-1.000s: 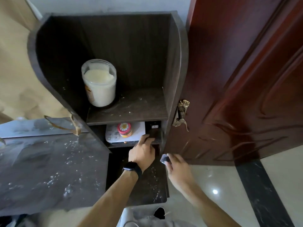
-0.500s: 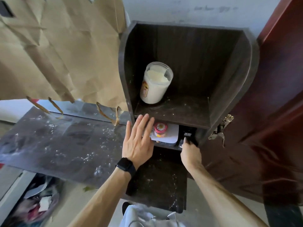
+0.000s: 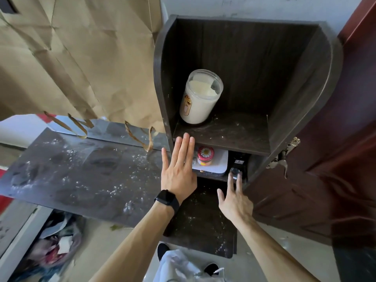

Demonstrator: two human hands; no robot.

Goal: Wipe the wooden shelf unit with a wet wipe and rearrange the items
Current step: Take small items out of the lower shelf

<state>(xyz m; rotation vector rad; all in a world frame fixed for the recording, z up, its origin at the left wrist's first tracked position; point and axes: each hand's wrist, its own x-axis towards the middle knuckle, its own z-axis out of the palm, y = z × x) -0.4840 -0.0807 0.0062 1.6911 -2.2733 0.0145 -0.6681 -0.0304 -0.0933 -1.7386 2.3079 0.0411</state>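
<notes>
A: Change since the previous frame? The left hand (image 3: 179,171) has lifted off the lower opening and now lies flat, fingers straight and close together, against the front edge of the upper board. The right hand (image 3: 234,197) has drawn back a little from the small dark object (image 3: 236,171) it was pressing into the lower compartment.

B: Head view, state of the hands?

A: Left hand open and flat, holding nothing. Right hand spread, fingertips touching the small dark object at the lip of the lower compartment; no grip closed on it.

B: Where is the shelf unit (image 3: 305,82), and the wipe?

A: The shelf unit stands between the brown paper (image 3: 81,58) and the red door (image 3: 345,159). A white jar (image 3: 200,96) sits upright at the left of the upper board, which is speckled with dust. Below, a red-lidded pot (image 3: 205,156) rests on a white pad (image 3: 217,163). No wet wipe is visible in either hand.

B: Risks?

A: In my judgement, wiping has not begun. Sweeping the upper board with the jar in place could tip it off the front edge. The dark object sits at the lip and a careless nudge may drop it
</notes>
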